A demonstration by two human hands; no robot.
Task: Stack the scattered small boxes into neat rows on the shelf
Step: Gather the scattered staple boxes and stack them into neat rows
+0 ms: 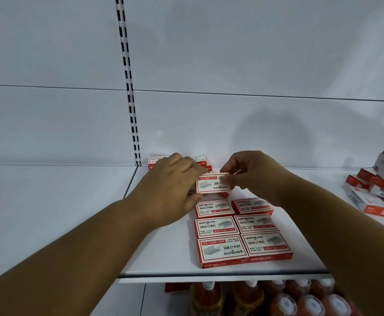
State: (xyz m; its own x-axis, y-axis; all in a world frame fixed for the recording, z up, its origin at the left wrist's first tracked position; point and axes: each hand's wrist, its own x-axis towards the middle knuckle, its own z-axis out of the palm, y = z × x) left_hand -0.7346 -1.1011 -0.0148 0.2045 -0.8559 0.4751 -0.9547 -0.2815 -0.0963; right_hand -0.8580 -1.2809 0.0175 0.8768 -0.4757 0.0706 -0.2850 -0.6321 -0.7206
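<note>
Several small red-and-white staple boxes lie flat in two neat rows (pixel 238 231) on the white shelf (pixel 163 254). Just behind those rows, one more box (pixel 211 187) is held slightly above the shelf. My right hand (pixel 248 172) pinches its far right edge with fingertips and thumb. My left hand (pixel 175 185) holds its left edge, thumb below and fingers over the top. More boxes (pixel 156 161) sit behind my left hand by the back wall, partly hidden.
A loose heap of the same boxes (pixel 377 190) lies at the right end of the shelf. A slotted upright (pixel 129 87) runs up the back panel. Red bottles with white caps (pixel 284 299) stand on the shelf below.
</note>
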